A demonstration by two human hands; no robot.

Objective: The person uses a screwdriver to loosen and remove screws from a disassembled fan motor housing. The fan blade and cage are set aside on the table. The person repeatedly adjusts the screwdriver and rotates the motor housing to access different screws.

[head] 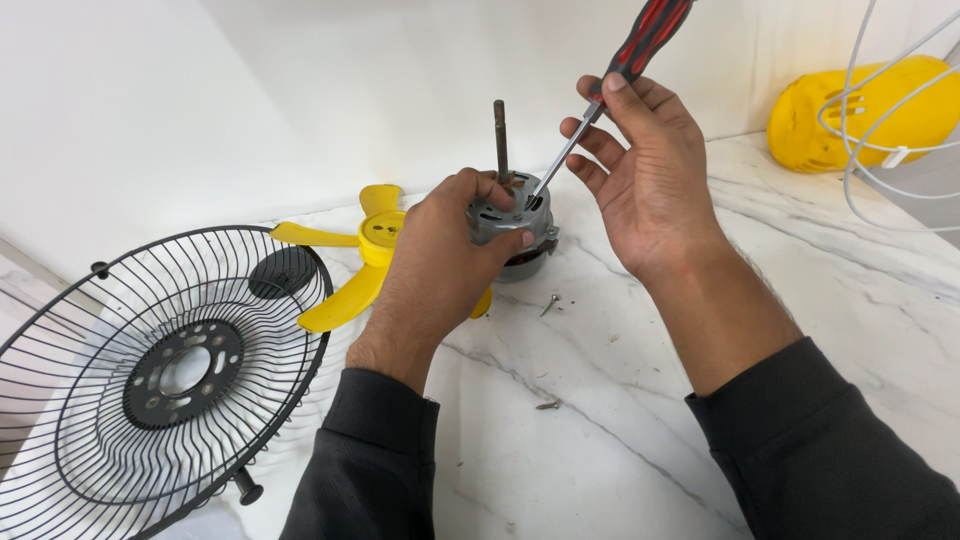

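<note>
sleeves: dark long sleeves on both forearms, nearest the camera, coming in over the marble worktop (800, 300).
loose screws: one screw (547, 405) lies on the marble between the forearms; a second screw (549, 303) lies further in, just beside the motor's base.
fan guard: black wire grille (150, 380) lies flat at the left edge, round hub plate in its middle, near the left arm but not touching it.
left hand (440, 265): fingers wrapped around the motor's left side, thumb across the front of the housing. Closed firmly on it.
fan motor (515, 225): grey metal housing, standing on the marble at centre, shaft pointing straight up.
right hand (650, 165): fingers loosely curled, thumb and fingertips pinching the screwdriver low on the handle, where it meets the metal shank.
screwdriver (600, 100): red and black handle, tilted up to the right; tip sits on the motor's top face, just beside the shaft.
fan blade: yellow blade set (365, 250) flat on the marble behind the left hand, partly hidden by it.
far right: yellow plastic housing (860, 115) against the wall, white wire guard (900, 150) in front of it.
</note>
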